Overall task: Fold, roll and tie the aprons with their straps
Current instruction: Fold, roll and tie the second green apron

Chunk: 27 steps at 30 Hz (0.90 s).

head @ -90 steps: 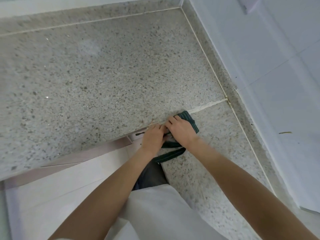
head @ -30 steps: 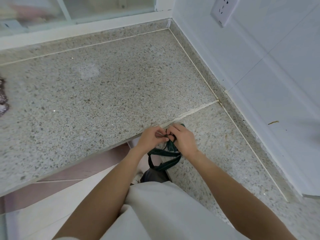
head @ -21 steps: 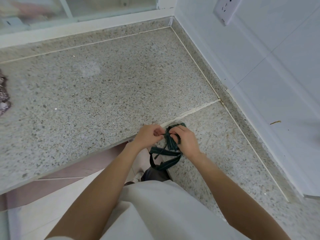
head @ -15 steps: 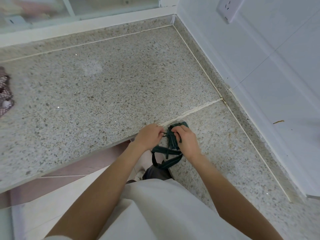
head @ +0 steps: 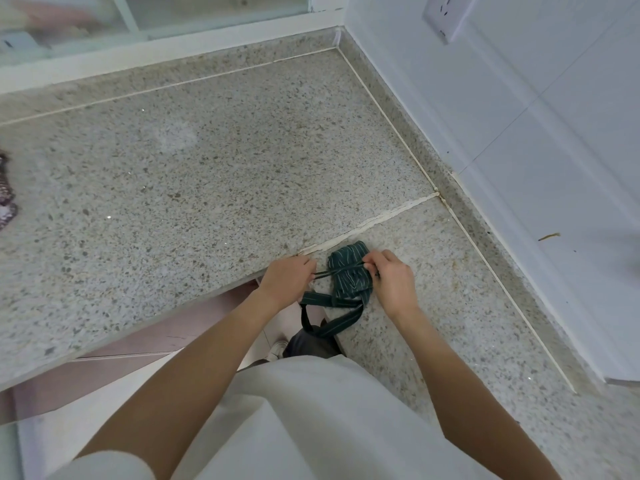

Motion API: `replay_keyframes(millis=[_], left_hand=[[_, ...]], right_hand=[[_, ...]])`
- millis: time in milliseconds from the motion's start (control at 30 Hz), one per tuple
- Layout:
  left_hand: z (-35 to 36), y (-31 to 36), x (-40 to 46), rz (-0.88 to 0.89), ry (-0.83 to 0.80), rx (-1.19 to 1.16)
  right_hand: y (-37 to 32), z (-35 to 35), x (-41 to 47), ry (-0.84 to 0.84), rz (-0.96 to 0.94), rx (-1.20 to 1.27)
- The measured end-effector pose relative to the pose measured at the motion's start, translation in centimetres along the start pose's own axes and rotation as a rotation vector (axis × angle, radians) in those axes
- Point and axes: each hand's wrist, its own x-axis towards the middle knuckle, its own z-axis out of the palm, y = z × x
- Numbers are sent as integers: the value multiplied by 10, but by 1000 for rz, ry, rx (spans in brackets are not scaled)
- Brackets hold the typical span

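Rolled apron (head: 349, 271), dark green with thin pale stripes, lies on the speckled stone worktop (head: 194, 174) close to its near edge, just on my side of the white caulk seam (head: 381, 220) that crosses the surface. A narrow strap (head: 341, 270) runs across the middle of the roll, drawn taut between my two hands. A wider striped band (head: 332, 322) loops out from under the roll and hangs over the worktop edge toward my legs.

My left hand (head: 287, 277) sits at the worktop edge, just left of the roll, fingers closed on the left end of the strap. My right hand (head: 393, 277) rests on the worktop touching the roll's right side, fingertips pinching the other end of the strap where it meets the cloth. Whether a knot is formed under the fingers, I cannot tell.

Further out: white tiled wall (head: 554, 133) on the right, with a socket (head: 446, 15) high up. Window frame (head: 156, 46) along the back. A patterned cloth (head: 5, 195) shows at the far left edge of the worktop, well apart from the roll.
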Motion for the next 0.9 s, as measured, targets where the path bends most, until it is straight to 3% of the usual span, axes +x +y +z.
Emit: replay_keyframes(millis=[333, 433, 500, 567, 667, 800, 900], left_hand=[[4, -4, -6, -81, 58, -102], [-8, -1, -5, -190, 88, -333], [-20, 5, -7, -153, 162, -424], [-30, 12, -13, -42, 205, -461], [-30, 25, -26, 121, 56, -477], [-6, 50, -33, 141, -191, -373], [13, 65, -34, 55, -212, -232]], right_hand=[[6, -8, 7, -22, 189, 199], [8, -21, 5, -11, 41, 117], [7, -28, -6, 74, -70, 96], [2, -29, -24, 229, -65, 105], [-5, -15, -53, 251, -53, 108], [-3, 10, -76, -20, -228, -178], [-2, 18, -80, -29, -58, -284]])
